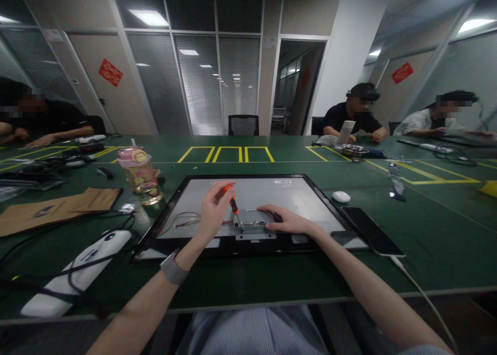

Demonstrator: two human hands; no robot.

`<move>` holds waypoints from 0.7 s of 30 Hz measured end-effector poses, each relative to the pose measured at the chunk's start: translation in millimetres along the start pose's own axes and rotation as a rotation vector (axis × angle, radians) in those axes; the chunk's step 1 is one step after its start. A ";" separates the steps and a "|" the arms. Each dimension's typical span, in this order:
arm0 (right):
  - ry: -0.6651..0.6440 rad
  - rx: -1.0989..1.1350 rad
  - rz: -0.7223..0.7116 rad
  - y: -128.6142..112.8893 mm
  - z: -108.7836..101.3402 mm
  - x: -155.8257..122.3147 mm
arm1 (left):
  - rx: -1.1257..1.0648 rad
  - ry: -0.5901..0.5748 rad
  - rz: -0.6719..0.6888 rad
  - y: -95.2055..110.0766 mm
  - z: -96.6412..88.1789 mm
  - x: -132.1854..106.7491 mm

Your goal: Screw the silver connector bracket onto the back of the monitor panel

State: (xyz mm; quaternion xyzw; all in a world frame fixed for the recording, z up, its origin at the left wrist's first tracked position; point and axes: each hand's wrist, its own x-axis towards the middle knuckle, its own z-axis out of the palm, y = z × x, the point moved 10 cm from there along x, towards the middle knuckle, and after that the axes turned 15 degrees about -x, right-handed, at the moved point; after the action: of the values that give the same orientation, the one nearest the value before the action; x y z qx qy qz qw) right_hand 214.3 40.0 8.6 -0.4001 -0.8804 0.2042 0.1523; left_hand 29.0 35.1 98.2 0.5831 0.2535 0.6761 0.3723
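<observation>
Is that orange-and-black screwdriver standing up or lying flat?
Upright, though tilted: the left hand holds the orange-and-black screwdriver by its handle, its shaft slanting down toward the silver metal bracket.

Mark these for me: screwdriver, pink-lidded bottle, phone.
Screwdriver (233, 205): head view, on the orange-and-black handle.
Pink-lidded bottle (141, 176): head view, on the see-through body below the lid.
Phone (370, 231): head view, on the middle of the dark screen.
</observation>
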 end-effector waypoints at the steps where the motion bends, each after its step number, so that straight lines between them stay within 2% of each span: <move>1: -0.001 -0.002 -0.001 -0.2 0.0 0.0 | -0.014 -0.012 0.002 1.0 1.2 0.0; 5: -0.005 -0.006 -0.006 -0.1 0.4 0.2 | -0.063 -0.042 -0.035 -1.0 4.2 -0.2; 13: -0.007 0.006 0.003 1.5 0.8 -0.1 | 0.059 -0.047 0.039 6.9 2.5 2.2; 18: 0.004 -0.001 0.000 -0.5 -0.2 -0.1 | -0.038 -0.119 0.003 5.6 10.4 0.2; 21: 0.009 0.001 0.009 1.8 0.7 0.2 | 0.011 -0.116 0.051 9.4 11.0 -0.8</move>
State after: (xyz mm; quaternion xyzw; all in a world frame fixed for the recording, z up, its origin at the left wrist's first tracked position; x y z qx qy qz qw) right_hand 215.0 41.0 7.1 -0.4049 -0.8777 0.2036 0.1554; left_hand 37.8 27.9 107.1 0.6295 0.2201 0.6492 0.3659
